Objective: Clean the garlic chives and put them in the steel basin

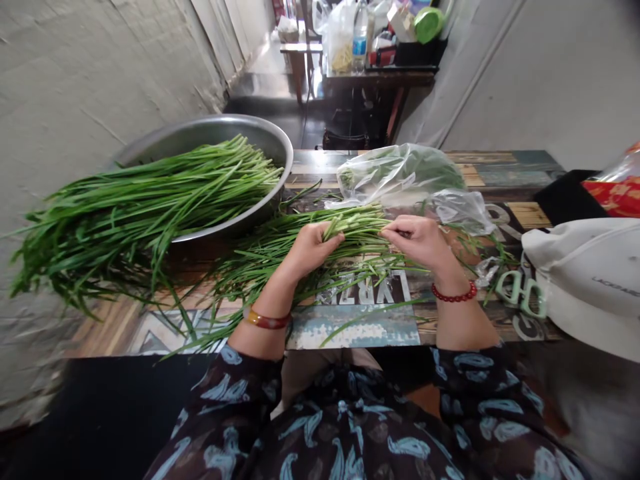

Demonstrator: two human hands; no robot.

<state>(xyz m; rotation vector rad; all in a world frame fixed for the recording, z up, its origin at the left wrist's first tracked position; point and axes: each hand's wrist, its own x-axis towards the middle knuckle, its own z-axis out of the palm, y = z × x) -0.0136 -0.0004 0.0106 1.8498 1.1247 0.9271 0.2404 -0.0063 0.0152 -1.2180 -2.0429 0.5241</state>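
Surface (355, 328), behind front edge: left hand (314, 245) grasps green stems (331, 229), right hand (416, 240) pinches ends; likely sorting, next wants light pull.

Slender green stalks (273, 243) lie loosely heaped at mid-frame. They run roughly sideways, paler toward the right.
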